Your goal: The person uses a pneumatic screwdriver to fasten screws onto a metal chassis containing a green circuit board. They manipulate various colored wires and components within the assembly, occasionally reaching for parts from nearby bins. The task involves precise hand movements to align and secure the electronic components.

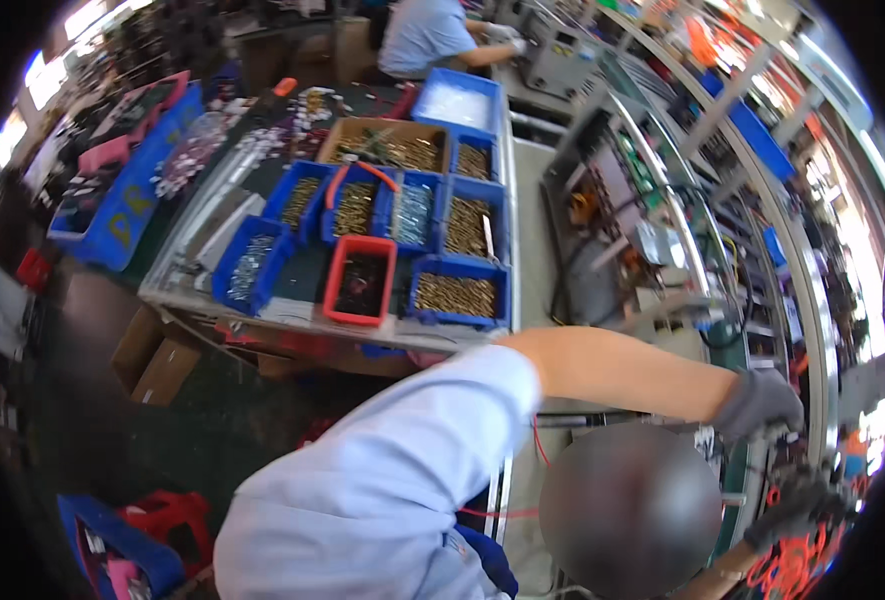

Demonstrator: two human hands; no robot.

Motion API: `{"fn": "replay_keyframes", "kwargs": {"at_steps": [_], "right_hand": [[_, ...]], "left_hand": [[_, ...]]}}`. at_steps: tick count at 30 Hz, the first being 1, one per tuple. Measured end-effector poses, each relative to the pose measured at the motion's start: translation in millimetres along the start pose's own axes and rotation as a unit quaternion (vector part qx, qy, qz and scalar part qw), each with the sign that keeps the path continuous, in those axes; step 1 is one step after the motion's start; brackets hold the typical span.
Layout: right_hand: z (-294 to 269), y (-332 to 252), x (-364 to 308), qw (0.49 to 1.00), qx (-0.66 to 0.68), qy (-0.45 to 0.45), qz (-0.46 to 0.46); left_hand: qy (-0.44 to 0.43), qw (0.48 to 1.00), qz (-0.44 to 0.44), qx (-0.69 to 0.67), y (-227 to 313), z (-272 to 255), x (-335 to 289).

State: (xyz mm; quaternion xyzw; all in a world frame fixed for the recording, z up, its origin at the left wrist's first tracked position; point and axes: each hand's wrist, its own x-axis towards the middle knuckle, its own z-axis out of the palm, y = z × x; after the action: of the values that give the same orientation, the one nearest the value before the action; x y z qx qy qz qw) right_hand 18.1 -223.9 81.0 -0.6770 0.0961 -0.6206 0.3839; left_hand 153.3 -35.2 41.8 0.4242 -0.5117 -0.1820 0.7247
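Note:
My left arm, in a light blue sleeve, reaches across to the right. My left hand (762, 402), in a grey glove, has its fingers curled at the machine frame; what they hold, if anything, is hidden. Lower right, my right hand (800, 508) wears a dark glove and is close to a bundle of red-orange wires (797, 568). Its fingers are too dark and blurred to read. Between the arms a round grey blurred patch (630, 510) covers what lies there. Thin red wire (539, 440) runs beside it.
Left of my arm, a table holds blue bins (455, 293) of small brass-coloured and silvery parts, a red bin (359, 281) and a cardboard box (417, 150). Machinery with a metal rail (677, 220) stands to the right. Beyond the table, another person (427, 40) works at a grey machine.

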Motion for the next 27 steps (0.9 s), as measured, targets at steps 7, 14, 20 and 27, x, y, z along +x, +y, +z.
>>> {"fn": "replay_keyframes", "kwargs": {"at_steps": [7,14,20,27], "right_hand": [[60,0,-29,0.996,0.067,-0.009,0.062],[69,-20,-36,0.989,0.124,-0.036,0.071],[62,-20,-36,0.99,0.104,-0.046,0.083],[54,-14,-31,0.994,0.094,-0.02,0.056]], "left_hand": [[0.04,0.909,-0.307,-0.28,20,-6,-199],[0.097,0.787,-0.442,-0.419,-27,20,-223],[0.088,0.812,-0.463,-0.343,-31,35,-204],[0.092,0.826,-0.449,-0.327,-31,44,-188]]}}
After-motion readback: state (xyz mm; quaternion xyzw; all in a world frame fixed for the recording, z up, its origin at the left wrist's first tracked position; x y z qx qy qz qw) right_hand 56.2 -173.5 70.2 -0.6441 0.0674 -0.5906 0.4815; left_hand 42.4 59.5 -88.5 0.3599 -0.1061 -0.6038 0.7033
